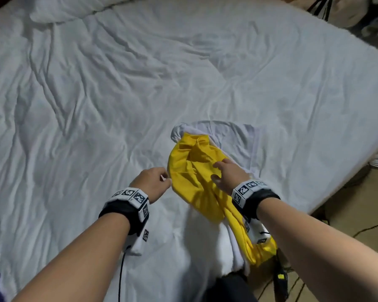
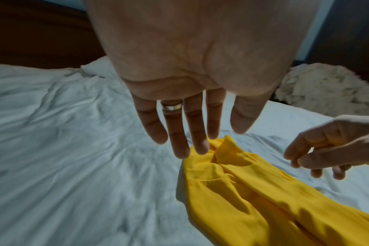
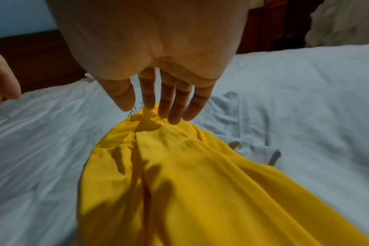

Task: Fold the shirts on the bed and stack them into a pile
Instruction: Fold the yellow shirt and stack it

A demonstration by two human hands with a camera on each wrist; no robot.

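So I'm hovering both hands over the yellow shirt [image 1: 192, 182], which is lying bunched in a long rumpled strip near the bed [image 1: 96, 105] edge, around 5 o'clock from the mattress middle, trailing off the near side. My left hand [image 1: 153, 182] is hanging at the shirt's 9 o'clock edge, fingers loose, holding nothing. The right hand [image 1: 227, 175] is floating above the cloth, fingers straight, also gripping nothing. What's worrying me: there's a white shirt [image 1: 234, 138] sitting right under the yellow one, peeking out at 12 to 2 o'clock, so I'm probably going to snag both layers when I pinch. The tail dangling off the bed could also drag everything down.
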